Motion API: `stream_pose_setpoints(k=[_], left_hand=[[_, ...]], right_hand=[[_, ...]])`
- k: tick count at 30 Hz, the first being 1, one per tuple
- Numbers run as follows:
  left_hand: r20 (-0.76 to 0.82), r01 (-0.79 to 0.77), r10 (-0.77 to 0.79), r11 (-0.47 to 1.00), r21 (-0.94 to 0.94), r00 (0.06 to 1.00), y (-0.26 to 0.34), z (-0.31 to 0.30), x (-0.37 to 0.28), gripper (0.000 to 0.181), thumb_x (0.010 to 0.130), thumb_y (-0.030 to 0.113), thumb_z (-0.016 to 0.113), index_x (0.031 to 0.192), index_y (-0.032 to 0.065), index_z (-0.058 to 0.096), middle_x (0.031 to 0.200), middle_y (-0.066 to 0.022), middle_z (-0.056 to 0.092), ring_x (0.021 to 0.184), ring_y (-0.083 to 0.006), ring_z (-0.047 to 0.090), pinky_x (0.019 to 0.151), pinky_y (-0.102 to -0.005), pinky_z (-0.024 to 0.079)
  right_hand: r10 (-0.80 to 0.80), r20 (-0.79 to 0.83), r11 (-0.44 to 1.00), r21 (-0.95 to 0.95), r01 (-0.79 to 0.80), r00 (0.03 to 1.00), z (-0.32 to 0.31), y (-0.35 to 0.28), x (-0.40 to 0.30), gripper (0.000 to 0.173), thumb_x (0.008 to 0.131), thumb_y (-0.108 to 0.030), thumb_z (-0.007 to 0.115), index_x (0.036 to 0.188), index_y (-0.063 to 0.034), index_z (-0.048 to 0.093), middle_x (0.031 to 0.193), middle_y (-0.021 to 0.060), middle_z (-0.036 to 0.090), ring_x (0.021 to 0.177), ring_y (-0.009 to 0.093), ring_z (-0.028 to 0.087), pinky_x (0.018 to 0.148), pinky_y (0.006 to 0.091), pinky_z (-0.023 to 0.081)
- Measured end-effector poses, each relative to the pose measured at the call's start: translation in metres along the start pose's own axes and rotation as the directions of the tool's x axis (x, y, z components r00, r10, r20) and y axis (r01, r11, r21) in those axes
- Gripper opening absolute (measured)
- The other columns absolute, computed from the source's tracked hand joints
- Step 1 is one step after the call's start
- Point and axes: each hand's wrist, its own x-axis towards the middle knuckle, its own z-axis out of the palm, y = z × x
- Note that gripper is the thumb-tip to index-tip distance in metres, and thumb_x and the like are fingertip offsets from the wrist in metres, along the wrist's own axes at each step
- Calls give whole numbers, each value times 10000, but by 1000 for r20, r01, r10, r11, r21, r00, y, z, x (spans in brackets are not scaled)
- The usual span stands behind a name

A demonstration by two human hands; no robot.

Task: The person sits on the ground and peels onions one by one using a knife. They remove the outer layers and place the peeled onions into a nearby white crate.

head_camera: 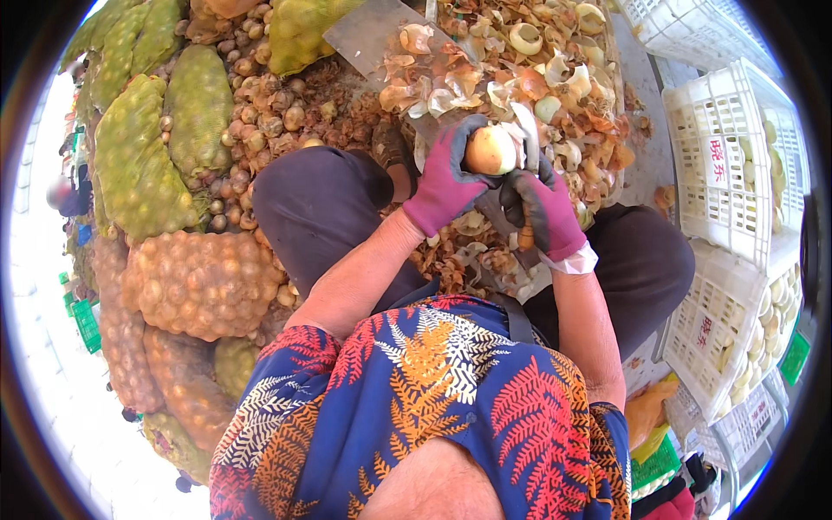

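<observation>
My left hand, in a purple and grey work glove, grips a yellow-brown onion from its left side. A pale strip of skin hangs loose along the onion's right side. My right hand, gloved alike, is closed around the wooden handle of a knife. Its curved blade points away from me, close against the onion's right side; whether the edge cuts into it I cannot tell. Beneath and beyond both hands lies a heap of dry onion skins, with more skins between my legs.
Loose unpeeled onions lie to the left. Yellow-green mesh sacks and an orange mesh sack full of onions flank them. At right, white plastic crates hold peeled onions. A flat translucent sheet juts out beyond the heap.
</observation>
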Motion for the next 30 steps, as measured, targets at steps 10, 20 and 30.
stream_pose_setpoints(k=[10,20,30], left_hand=[[-37,-103,118,954,283,992,20,4,11,785,575,59,845,1274,74,486,1225,-119,543,1134,-315,524,978,-381,447],[94,-160,139,949,272,986,28,-2,6,748,645,94,791,1313,59,456,1226,-179,515,1152,-363,511,972,-410,443],[212,166,-91,914,-370,973,45,-14,11,813,631,-2,822,1348,49,441,1319,-42,502,1230,-160,480,1057,-326,399]], right_hand=[[-192,-107,978,-99,181,976,-22,-13,5,373,856,-14,638,1225,-27,589,863,-21,630,631,24,510,559,187,430],[-359,-100,912,-250,326,928,-17,-11,21,127,867,-42,627,986,0,630,807,-20,611,701,41,528,645,199,438],[-169,-185,964,176,202,968,-6,-35,-8,128,888,-106,599,993,-51,648,795,-16,620,627,62,554,527,198,435]])
